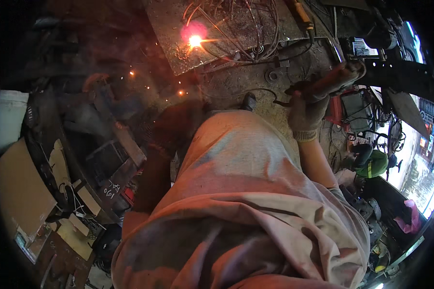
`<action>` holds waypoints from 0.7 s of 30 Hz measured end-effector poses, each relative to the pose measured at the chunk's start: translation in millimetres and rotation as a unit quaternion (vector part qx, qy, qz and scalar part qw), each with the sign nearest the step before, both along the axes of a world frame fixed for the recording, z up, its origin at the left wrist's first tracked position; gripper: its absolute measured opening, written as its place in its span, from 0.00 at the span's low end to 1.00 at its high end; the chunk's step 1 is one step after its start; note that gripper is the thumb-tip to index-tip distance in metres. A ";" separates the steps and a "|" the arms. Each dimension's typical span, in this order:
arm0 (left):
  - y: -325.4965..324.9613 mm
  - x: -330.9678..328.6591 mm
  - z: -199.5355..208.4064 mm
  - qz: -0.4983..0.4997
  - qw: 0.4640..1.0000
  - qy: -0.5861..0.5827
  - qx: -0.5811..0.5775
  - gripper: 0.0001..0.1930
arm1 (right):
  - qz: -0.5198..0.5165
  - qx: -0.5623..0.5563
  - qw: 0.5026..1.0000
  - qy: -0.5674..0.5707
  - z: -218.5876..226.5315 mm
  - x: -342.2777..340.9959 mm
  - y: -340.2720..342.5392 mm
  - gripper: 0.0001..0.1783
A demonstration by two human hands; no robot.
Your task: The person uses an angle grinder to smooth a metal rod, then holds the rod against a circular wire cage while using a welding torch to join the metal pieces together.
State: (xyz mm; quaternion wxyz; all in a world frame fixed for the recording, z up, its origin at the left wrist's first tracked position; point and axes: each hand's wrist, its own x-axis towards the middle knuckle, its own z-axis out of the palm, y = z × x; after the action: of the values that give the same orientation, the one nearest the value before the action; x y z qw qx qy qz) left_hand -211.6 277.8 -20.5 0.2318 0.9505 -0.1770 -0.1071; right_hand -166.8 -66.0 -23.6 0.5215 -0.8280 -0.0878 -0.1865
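My right hand (307,113), in a worn knit-cuffed work glove, is wrapped round a thick, dark, rust-brown cylindrical bar (333,82) with a rounded end, tilted up to the right. My left hand (173,124), also gloved, lies in deep shadow to the left of my shirt; its fingers and anything in them cannot be made out. Beyond both hands, a bright glowing spot (195,41) burns near the left edge of a dirty metal plate (181,60). Sparks fall from it toward the floor on the left.
Loops of cable (270,45) lie over the plate, and a yellow-handled tool (302,12) with a cord rests at its far right. Scrap and a rusty beam (130,144) crowd the left. A red-and-grey machine (354,108) stands at right, near a person in green (375,164).
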 end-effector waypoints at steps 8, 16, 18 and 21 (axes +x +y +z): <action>-103.7 90.7 36.9 -0.070 0.964 -0.257 0.030 0.11 | -0.172 0.133 0.974 0.069 25.4 6.9 -17.0 0.23; -135.2 122.0 21.1 -0.033 0.933 -0.352 0.068 0.17 | -0.221 0.149 0.964 0.020 5.1 15.4 -74.1 0.19; -131.0 121.0 37.5 -0.001 0.959 -0.282 -0.015 0.18 | -0.224 0.155 0.962 0.028 10.3 16.1 -73.9 0.19; -135.1 127.5 40.0 0.040 0.969 -0.217 0.110 0.24 | -0.222 0.133 0.966 0.021 14.9 20.4 -79.3 0.19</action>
State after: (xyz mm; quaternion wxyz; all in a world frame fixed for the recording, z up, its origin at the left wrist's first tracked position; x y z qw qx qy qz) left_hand -84.1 142.7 19.5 0.0857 0.9770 -0.1721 0.0920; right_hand -146.4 -145.3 -8.7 0.5743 -0.7536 0.1350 -0.2899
